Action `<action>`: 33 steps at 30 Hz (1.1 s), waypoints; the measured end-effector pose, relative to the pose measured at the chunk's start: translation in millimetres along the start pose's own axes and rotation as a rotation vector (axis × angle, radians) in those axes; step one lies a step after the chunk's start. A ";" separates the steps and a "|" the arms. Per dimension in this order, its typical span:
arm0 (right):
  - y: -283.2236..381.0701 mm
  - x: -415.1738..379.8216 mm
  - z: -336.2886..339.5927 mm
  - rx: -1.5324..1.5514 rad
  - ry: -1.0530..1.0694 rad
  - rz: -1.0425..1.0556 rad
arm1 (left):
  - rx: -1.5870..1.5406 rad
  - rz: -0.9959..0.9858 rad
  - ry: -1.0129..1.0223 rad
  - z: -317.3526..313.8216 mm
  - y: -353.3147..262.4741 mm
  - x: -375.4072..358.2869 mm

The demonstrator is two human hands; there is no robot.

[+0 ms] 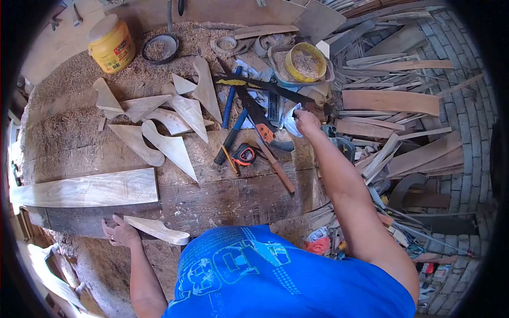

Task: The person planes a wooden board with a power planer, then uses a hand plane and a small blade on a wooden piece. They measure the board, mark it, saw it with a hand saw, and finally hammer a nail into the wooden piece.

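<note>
My left hand [122, 232] lies with fingers spread at the bench's near edge, by the pointed end of a curved wooden piece [156, 229]. To the right, my outstretched right hand [307, 123] has its fingers curled closed next to some white material [290, 121] and a dark object; what it grips is not clear. Near it lie a handsaw [254, 114] with an orange-marked handle, a tape measure [244, 155], a pencil [229, 159] and a wooden stick [275, 165]. Several cut curved wooden pieces [168, 148] lie across the bench.
A wide board [90, 188] rests at the bench's left. Behind stand a yellow tub [111, 45], a black round dish [160, 49] and a yellow ring-shaped container [306, 62] of shavings. Wood offcuts [389, 102] are piled to the right beside a brick wall [464, 122].
</note>
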State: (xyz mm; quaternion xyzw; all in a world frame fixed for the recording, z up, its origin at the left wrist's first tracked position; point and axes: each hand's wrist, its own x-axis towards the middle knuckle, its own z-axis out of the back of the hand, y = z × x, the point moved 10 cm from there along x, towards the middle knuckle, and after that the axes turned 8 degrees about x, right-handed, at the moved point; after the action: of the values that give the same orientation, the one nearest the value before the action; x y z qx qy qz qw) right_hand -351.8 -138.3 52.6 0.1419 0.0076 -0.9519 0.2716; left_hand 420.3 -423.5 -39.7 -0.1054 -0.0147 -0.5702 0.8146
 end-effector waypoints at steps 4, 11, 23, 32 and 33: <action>4.1 12.2 -10.0 -0.110 0.135 0.016 | 0.006 0.027 -0.004 2.1 -0.1 -1.2; 16.5 11.5 -9.4 -0.292 0.113 0.039 | 0.023 0.008 0.007 8.8 -6.7 -2.0; 13.1 -6.7 1.1 -0.133 -0.015 0.158 | -0.019 0.018 0.010 10.3 -7.8 -3.1; 23.7 -67.8 2.1 0.010 -0.294 0.315 | -0.008 0.026 -0.010 0.5 1.4 -0.8; 24.3 -68.0 3.3 -0.037 -0.295 0.285 | -0.015 0.025 -0.009 -2.5 3.0 -0.5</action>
State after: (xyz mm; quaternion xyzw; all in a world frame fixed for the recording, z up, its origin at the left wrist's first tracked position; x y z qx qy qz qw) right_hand -284.9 -124.4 76.0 -0.0046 -0.0352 -0.9139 0.4044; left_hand 422.7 -422.6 -42.7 -0.1144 -0.0129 -0.5598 0.8206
